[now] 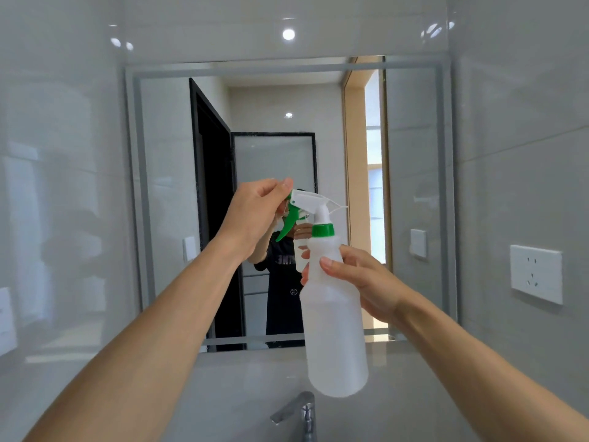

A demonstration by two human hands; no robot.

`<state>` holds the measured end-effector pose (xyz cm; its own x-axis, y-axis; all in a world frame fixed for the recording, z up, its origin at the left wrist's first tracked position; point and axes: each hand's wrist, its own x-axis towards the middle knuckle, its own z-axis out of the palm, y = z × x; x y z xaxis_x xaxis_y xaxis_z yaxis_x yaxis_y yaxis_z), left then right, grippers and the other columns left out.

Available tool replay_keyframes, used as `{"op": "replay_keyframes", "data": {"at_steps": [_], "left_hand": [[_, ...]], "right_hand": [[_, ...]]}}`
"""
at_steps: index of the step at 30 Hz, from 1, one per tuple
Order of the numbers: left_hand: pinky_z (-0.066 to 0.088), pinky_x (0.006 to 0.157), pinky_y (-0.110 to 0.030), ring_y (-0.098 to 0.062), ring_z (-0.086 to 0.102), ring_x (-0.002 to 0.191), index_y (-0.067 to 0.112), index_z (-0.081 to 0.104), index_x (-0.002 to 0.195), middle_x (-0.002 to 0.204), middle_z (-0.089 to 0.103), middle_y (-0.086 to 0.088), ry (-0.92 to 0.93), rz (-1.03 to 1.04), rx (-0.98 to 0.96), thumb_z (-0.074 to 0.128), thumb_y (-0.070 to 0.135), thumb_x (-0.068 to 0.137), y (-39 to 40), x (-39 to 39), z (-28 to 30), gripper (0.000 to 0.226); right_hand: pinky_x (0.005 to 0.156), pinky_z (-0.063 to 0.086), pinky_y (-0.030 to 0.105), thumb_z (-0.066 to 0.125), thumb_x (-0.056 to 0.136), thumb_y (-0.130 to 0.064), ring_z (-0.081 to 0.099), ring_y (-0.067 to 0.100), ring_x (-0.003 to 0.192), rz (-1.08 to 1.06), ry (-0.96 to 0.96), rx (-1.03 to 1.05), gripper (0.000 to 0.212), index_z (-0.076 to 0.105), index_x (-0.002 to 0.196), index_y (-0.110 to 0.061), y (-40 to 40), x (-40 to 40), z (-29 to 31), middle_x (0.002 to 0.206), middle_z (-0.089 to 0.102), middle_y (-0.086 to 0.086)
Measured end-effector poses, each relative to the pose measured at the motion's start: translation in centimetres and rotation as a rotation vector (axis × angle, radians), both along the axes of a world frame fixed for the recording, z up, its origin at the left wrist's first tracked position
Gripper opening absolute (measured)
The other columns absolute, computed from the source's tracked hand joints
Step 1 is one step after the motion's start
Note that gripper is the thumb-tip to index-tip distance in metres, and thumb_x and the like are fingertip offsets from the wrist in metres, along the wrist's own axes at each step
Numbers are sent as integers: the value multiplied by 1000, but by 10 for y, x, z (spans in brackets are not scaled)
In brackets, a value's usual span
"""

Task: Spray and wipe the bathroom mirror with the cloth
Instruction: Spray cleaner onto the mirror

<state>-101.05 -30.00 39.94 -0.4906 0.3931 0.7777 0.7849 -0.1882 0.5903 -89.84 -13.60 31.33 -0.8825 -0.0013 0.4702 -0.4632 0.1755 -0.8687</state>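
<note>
At the far left of the frame runs a glossy grey tiled wall [57, 186], catching pale reflections. Rising from the lower left, the left forearm reaches toward the centre, and the left hand [255, 212] is curled there, its thumb and fingertips pinching the green nozzle end of the spray head [306, 205], just above the green trigger [288, 223] that hangs down beside it. Behind the hands, filling the middle of the frame, hangs the mirror [165, 193] with a pale border strip; it reflects a black-framed door, a frosted glass panel, a wooden doorway and the person in a dark shirt holding the bottle up. The spray bottle [334, 330], a cloudy white plastic body with a green collar [323, 230] under the white spray head, stands upright in front of the lower centre of the mirror, held in the air above the tap [298, 409] at the bottom centre of the frame. The right hand [366, 282] grips the bottle's upper body from the right side, thumb lying across the near face and fingers wrapped round the far side. The right forearm runs off to the lower right corner. On the tiled wall at the right, level with the bottle's shoulder, sits a white wall socket [536, 273]. A round ceiling light [288, 34] glints on the tiles at the top centre. The cloth is not visible anywhere in this view.
</note>
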Motion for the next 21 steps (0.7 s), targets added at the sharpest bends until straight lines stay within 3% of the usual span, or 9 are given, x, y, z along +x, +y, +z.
{"op": "replay_keyframes", "data": {"at_steps": [2, 4, 7, 10, 12, 14, 17, 19, 21], "left_hand": [[40, 62, -24, -6, 49, 56, 18, 64, 66, 59, 57, 11, -14, -26, -23, 54, 37, 101, -4, -2, -3, 41], [41, 59, -21, -2, 51, 58, 20, 63, 72, 64, 60, 12, -35, -70, 5, 55, 31, 100, -6, -3, -6, 32], [41, 59, -19, -3, 49, 58, 10, 64, 76, 67, 59, 6, -28, -17, 26, 58, 27, 99, -6, -6, -9, 29], [39, 64, -27, -11, 46, 60, -6, 61, 79, 68, 53, -4, -47, 76, 12, 56, 37, 99, -4, -8, -9, 48], [41, 64, -28, -14, 51, 64, -4, 63, 81, 71, 58, -5, -59, 119, -2, 53, 44, 99, -7, -6, -8, 53], [47, 70, -28, -11, 63, 74, 8, 68, 90, 81, 68, 2, -93, 71, -28, 50, 51, 98, -15, -4, -12, 47], [53, 82, -32, 5, 66, 92, 47, 65, 104, 101, 71, 22, -119, -78, -172, 64, 53, 79, -32, -2, -36, 25], [51, 92, -33, 8, 60, 108, 62, 47, 128, 124, 61, 28, -107, -105, -389, 76, 50, 68, -34, 2, -61, 67], [46, 106, -37, -2, 51, 126, 59, 14, 149, 146, 42, 19, -147, -95, -486, 84, 49, 61, -29, 5, -80, 113]], "right_hand": [[90, 60, 43, 66, 90, -32, 70, 30, 99, -4, -6, -8, 45, 61, 123, -2, -3, 0, -2, 109, 72, 14], [88, 60, 41, 66, 90, -30, 71, 29, 98, -15, -5, -11, 41, 62, 120, -2, -6, 1, -4, 108, 72, 13], [87, 61, 40, 67, 89, -31, 71, 29, 98, -46, -15, -9, 38, 64, 118, -5, -11, -1, -6, 110, 72, 14], [82, 61, 37, 71, 86, -30, 72, 29, 99, -90, -8, -39, 33, 69, 111, -9, -20, -5, -8, 119, 68, 17], [78, 61, 35, 74, 85, -29, 72, 28, 99, -126, 5, -69, 24, 75, 102, -12, -26, -8, -9, 128, 62, 17], [74, 60, 30, 75, 88, -27, 73, 24, 96, -170, 25, -84, 9, 79, 92, -19, -33, -11, -9, 132, 60, 13], [73, 61, 30, 73, 91, -25, 74, 21, 90, -223, 46, -147, 7, 78, 95, -28, -38, -15, -7, 116, 71, 6], [79, 63, 37, 73, 91, -25, 75, 23, 93, -253, 29, -193, 19, 73, 109, -29, -39, -18, -5, 107, 77, 3], [85, 63, 41, 73, 90, -25, 75, 23, 97, -265, 12, -214, 25, 71, 115, -30, -44, -21, -2, 107, 77, 1]]}}
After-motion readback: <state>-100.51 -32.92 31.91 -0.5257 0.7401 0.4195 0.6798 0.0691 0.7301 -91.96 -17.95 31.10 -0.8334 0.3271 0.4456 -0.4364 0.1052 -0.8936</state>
